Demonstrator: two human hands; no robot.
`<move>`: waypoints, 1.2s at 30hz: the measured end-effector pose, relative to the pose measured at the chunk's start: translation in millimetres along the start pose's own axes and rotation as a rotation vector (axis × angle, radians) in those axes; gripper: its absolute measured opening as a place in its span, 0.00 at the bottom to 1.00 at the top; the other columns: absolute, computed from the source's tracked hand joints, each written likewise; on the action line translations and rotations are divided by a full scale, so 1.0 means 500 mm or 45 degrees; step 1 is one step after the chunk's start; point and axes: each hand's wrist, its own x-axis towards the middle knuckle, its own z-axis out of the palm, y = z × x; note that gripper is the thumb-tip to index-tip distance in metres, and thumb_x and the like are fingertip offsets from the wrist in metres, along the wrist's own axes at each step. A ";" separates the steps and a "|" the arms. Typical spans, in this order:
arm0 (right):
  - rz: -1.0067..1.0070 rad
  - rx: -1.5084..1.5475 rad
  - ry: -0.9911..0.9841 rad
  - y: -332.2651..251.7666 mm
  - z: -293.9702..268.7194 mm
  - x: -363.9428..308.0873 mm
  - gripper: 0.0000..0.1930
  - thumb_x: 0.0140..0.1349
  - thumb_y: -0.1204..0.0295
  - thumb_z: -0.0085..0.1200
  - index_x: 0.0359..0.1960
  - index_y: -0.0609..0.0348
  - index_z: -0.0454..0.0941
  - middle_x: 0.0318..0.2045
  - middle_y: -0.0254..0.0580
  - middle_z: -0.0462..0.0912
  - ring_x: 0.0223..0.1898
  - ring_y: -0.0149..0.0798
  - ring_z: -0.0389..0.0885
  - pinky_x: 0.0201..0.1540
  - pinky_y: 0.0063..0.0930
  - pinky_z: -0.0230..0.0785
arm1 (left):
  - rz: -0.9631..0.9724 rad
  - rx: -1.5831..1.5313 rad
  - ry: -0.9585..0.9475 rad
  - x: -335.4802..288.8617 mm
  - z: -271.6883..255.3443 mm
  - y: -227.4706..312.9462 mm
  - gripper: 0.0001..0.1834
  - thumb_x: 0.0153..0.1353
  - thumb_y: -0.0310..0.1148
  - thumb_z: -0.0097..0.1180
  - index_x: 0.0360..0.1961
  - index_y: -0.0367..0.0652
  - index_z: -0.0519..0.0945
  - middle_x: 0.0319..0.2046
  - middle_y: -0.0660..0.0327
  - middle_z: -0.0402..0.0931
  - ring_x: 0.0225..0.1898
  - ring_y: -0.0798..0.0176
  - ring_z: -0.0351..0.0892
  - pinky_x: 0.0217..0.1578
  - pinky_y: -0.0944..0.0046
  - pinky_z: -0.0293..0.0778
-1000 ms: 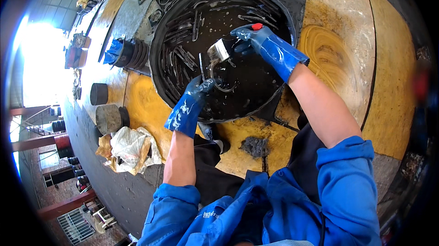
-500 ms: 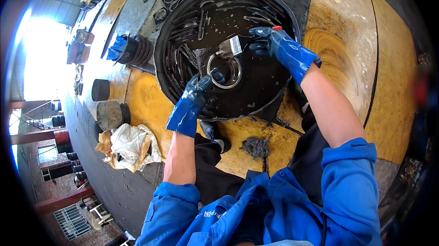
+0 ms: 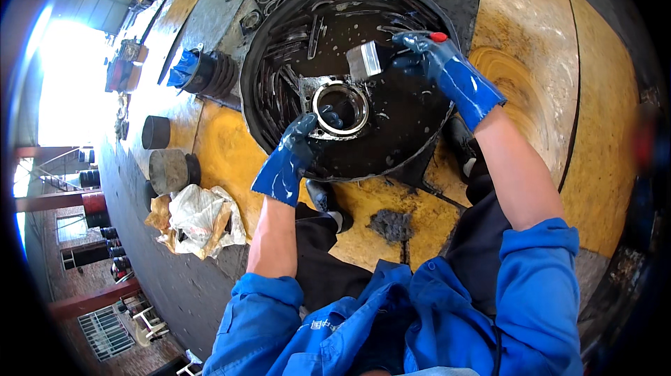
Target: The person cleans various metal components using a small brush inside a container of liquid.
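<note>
The left hand (image 3: 293, 144) pinches a metal ring (image 3: 363, 106), its round opening facing up toward the head, while the right hand (image 3: 435, 60) grips a brush (image 3: 370, 60) whose long axis runs sideways, bristles pointing left and slightly down, both over the dark liquid in a round basin (image 3: 247, 96)

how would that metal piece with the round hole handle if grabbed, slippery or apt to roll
The metal piece is probably slippery: it looks wet and shiny above the dark liquid. It is likely stiff, since the left hand grips one side and its opening looks round, undistorted. Rolling seems less likely, as a corner shows beyond the hole.
</note>
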 end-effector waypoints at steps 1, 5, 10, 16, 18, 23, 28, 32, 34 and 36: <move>-0.074 0.076 -0.059 0.000 -0.006 -0.001 0.15 0.72 0.62 0.60 0.55 0.51 0.85 0.49 0.37 0.88 0.39 0.37 0.89 0.36 0.31 0.82 | -0.002 0.001 0.003 0.001 0.000 0.001 0.23 0.66 0.39 0.63 0.59 0.42 0.80 0.55 0.56 0.83 0.53 0.56 0.84 0.54 0.50 0.82; -0.199 -0.275 -0.005 0.030 0.019 0.011 0.17 0.71 0.59 0.59 0.55 0.52 0.84 0.48 0.38 0.88 0.41 0.36 0.89 0.40 0.32 0.82 | -0.038 -0.036 0.004 0.004 0.005 -0.005 0.23 0.66 0.39 0.63 0.59 0.42 0.79 0.56 0.55 0.83 0.54 0.55 0.83 0.55 0.49 0.82; 0.125 -0.482 0.107 0.043 0.030 0.000 0.15 0.70 0.61 0.60 0.52 0.54 0.86 0.43 0.39 0.89 0.37 0.36 0.89 0.36 0.30 0.82 | -0.097 -0.279 0.004 0.014 0.034 -0.019 0.23 0.66 0.38 0.63 0.60 0.42 0.79 0.56 0.54 0.83 0.55 0.54 0.83 0.55 0.48 0.82; 0.339 -0.418 0.181 0.084 0.045 -0.051 0.13 0.70 0.63 0.58 0.46 0.59 0.87 0.36 0.41 0.90 0.33 0.34 0.89 0.31 0.30 0.83 | -0.079 -0.559 0.073 0.039 0.053 -0.060 0.16 0.68 0.33 0.61 0.53 0.38 0.82 0.50 0.52 0.85 0.53 0.50 0.84 0.58 0.43 0.80; 0.366 -0.412 0.186 0.103 0.053 -0.066 0.14 0.70 0.63 0.58 0.47 0.59 0.86 0.36 0.42 0.90 0.33 0.34 0.89 0.32 0.30 0.83 | -0.084 -0.564 0.088 0.045 0.056 -0.072 0.15 0.67 0.32 0.61 0.53 0.39 0.82 0.50 0.51 0.85 0.53 0.48 0.84 0.58 0.42 0.80; 0.373 -0.649 0.129 0.108 0.077 -0.079 0.14 0.67 0.61 0.59 0.44 0.57 0.88 0.33 0.39 0.90 0.32 0.35 0.88 0.34 0.31 0.82 | -0.088 -0.340 0.091 0.050 0.057 -0.092 0.18 0.70 0.37 0.60 0.56 0.41 0.82 0.51 0.55 0.85 0.52 0.53 0.84 0.53 0.47 0.81; 0.021 -0.655 0.045 0.055 0.079 -0.094 0.12 0.67 0.62 0.61 0.43 0.54 0.89 0.32 0.37 0.90 0.32 0.30 0.86 0.39 0.28 0.79 | 0.033 0.037 0.119 0.019 0.094 -0.049 0.19 0.70 0.37 0.60 0.57 0.37 0.80 0.49 0.54 0.85 0.46 0.57 0.85 0.46 0.55 0.83; -0.188 -0.677 -0.157 0.066 0.098 -0.095 0.10 0.69 0.65 0.61 0.45 0.54 0.88 0.34 0.37 0.90 0.34 0.29 0.86 0.43 0.28 0.80 | 0.157 0.438 0.167 -0.017 0.126 0.001 0.21 0.68 0.39 0.65 0.54 0.35 0.81 0.42 0.59 0.85 0.39 0.64 0.83 0.40 0.62 0.80; -0.117 -0.782 -0.305 0.085 0.106 -0.098 0.10 0.69 0.66 0.62 0.46 0.54 0.88 0.34 0.38 0.90 0.36 0.30 0.86 0.45 0.29 0.80 | 0.186 0.526 0.153 -0.005 0.124 0.004 0.20 0.68 0.38 0.64 0.54 0.35 0.82 0.42 0.60 0.85 0.39 0.66 0.80 0.42 0.63 0.77; -0.398 -0.902 -0.352 0.111 0.111 -0.100 0.08 0.69 0.69 0.62 0.46 0.55 0.87 0.35 0.37 0.89 0.36 0.30 0.85 0.42 0.27 0.79 | 0.211 0.614 0.146 -0.006 0.117 0.002 0.19 0.67 0.37 0.64 0.54 0.35 0.83 0.41 0.60 0.85 0.39 0.68 0.77 0.43 0.64 0.75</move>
